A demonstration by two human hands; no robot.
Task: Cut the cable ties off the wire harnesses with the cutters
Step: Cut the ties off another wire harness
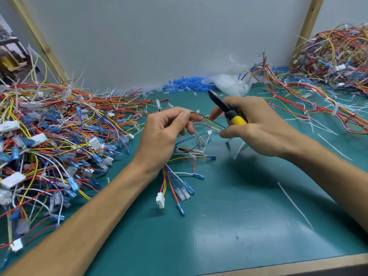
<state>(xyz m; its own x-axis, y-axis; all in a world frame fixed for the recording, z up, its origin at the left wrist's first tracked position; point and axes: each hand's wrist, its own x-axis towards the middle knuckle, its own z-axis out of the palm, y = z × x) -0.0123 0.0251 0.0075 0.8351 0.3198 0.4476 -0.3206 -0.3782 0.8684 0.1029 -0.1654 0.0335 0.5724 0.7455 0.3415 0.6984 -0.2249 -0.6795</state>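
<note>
Both forearms reach in from the near edge of the green mat (229,226), and between the hands hangs the wire harness (180,177), its white connector and blue terminals trailing down onto the mat just nearer than the left hand (165,134). That hand's thumb and forefinger are pinched on the upper wires of the harness, the other fingers loosely curled beneath, wrist bent so the palm turns toward the right hand. A small white cable tie (197,111) sits on the wires just beyond the left thumb tip, and another pale tie tail dangles below, between the hands. The right hand (256,126) is clenched around the yellow-and-black handles of the cutters (225,107), whose dark tip points up and away past the tie, not at it; whether the blades are parted I cannot tell. Two right fingertips also touch the wires beside the tie. By my reading, the step in hand is locating and presenting a tie rather than cutting; the next move calls for tipping the cutter nose down onto the tie alone, clear of the thin wires. Left of the harness lies a heap of harnesses (49,140); far right of it, a second pile (326,56); loose tie offcuts (294,206) litter the mat.
</note>
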